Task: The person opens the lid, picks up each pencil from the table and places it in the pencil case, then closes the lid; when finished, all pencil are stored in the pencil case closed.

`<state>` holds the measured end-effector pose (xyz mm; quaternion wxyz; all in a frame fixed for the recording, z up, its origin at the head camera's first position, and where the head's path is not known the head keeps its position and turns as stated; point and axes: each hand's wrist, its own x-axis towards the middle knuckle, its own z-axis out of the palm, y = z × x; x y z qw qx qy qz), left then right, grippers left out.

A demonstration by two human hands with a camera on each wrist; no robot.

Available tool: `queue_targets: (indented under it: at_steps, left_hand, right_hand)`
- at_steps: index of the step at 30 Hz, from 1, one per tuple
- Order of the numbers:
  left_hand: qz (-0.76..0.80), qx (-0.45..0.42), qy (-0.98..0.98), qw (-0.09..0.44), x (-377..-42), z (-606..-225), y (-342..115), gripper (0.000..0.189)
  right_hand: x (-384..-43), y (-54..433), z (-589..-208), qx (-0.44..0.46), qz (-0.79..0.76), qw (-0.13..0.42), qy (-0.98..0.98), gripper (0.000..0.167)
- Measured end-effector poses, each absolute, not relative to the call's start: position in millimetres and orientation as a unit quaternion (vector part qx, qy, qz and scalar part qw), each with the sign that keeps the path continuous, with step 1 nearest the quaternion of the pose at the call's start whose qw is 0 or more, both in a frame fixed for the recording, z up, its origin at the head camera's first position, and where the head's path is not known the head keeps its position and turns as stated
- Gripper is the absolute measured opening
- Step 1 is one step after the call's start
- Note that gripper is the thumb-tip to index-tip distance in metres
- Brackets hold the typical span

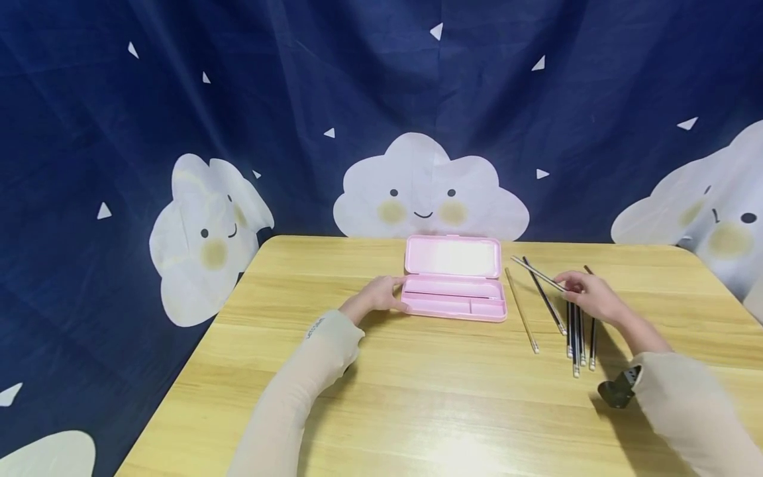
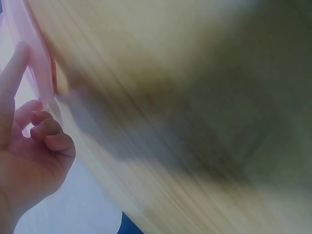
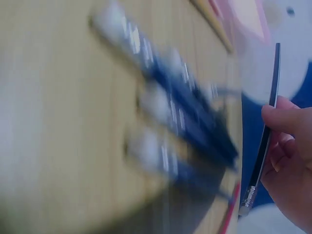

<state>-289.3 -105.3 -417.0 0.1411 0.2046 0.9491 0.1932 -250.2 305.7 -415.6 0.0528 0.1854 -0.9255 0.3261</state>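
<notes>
My left hand (image 1: pixel 381 295) holds the left end of an open pink pencil case (image 1: pixel 441 307), its thumb at the front edge and fingers farther back. In the left wrist view, the thumb (image 2: pixel 14 68) lies against the case's pink side (image 2: pixel 41 53). A slim, pencil-like thing (image 1: pixel 450 295) runs lengthwise inside the case. With thumb and fingertips, my right hand (image 1: pixel 593 296) pinches a dark pencil (image 1: pixel 539 273) above the table. The right wrist view shows this pencil (image 3: pixel 265 136) slanted, its eraser end low. Several dark pencils (image 1: pixel 575 338) lie below the right hand, erasers toward me.
Between the case and the right hand, a natural-wood pencil (image 1: pixel 521 311) and a dark pencil (image 1: pixel 545 297) lie on the wooden table (image 1: pixel 417 397). Behind the table's far edge hangs a dark blue curtain (image 1: pixel 381 79) with white clouds. The case's lid (image 1: pixel 453 256) stands folded back.
</notes>
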Motion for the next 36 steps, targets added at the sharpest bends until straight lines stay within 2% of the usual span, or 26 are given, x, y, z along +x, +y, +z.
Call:
queue_targets:
  at_steps: [6, 19, 25, 36]
  left_hand:
    - [0.182, 0.218, 0.95, 0.129, -289.9, -417.0, -105.7, 0.079]
    - [0.179, 0.213, 0.952, 0.127, -291.0, -417.4, -108.0, 0.079]
    - [0.19, 0.213, 0.949, 0.136, -290.8, -416.5, -109.8, 0.078]
    - [0.204, 0.204, 0.945, 0.154, -293.9, -419.6, -109.2, 0.081]
  right_hand:
    - [-259.7, 260.9, -410.4, 0.223, 0.342, 0.014, -0.913, 0.023]
    - [-285.4, 187.2, -417.6, 0.316, 0.293, 0.039, -0.902, 0.018]
    - [-290.7, 165.5, -424.3, 0.336, 0.289, 0.046, -0.895, 0.018]
    - [-291.9, 145.8, -434.6, 0.317, 0.296, 0.02, -0.901, 0.018]
